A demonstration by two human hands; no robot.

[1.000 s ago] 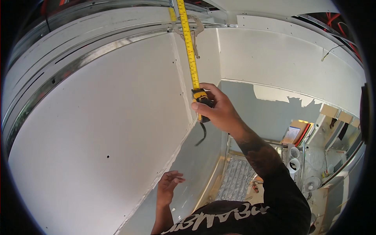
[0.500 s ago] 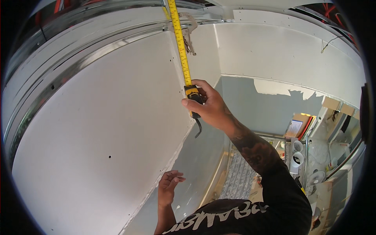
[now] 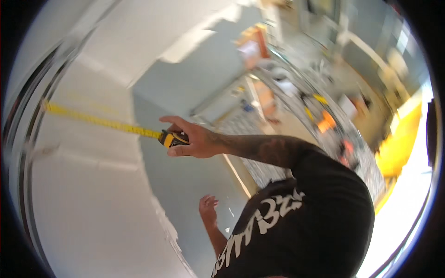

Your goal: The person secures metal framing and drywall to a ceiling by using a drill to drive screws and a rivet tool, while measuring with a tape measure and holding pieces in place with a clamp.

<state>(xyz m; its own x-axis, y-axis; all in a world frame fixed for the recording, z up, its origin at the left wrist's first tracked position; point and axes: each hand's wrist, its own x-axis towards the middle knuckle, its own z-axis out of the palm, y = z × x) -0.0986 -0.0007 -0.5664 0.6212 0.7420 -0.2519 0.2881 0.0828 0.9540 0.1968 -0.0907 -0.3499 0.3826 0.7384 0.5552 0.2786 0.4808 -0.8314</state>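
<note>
My right hand (image 3: 197,139) is closed around a black-and-yellow tape measure (image 3: 172,139). Its yellow blade (image 3: 102,123) is drawn out leftward, with the far end close to a metal track (image 3: 34,111) on the wall. Lower down, my left hand (image 3: 208,207) hangs beside my body with loosely bent fingers and nothing visible in it. Behind both hands lies a grey-blue wall surface (image 3: 178,185). White wall panels (image 3: 92,199) fill the left side, and motion blurs much of the picture.
A scaffold-like metal platform (image 3: 245,120) stands below on the right. Past it, blurred tools and an orange object (image 3: 327,121) lie on a plastic-looking sheet. A large yellow-orange shape (image 3: 401,139) and bright light are at the far right.
My view has swung round to the right, so the tape blade now runs leftward instead of upward. The right hand still grips the tape measure. More of the room at right shows.
</note>
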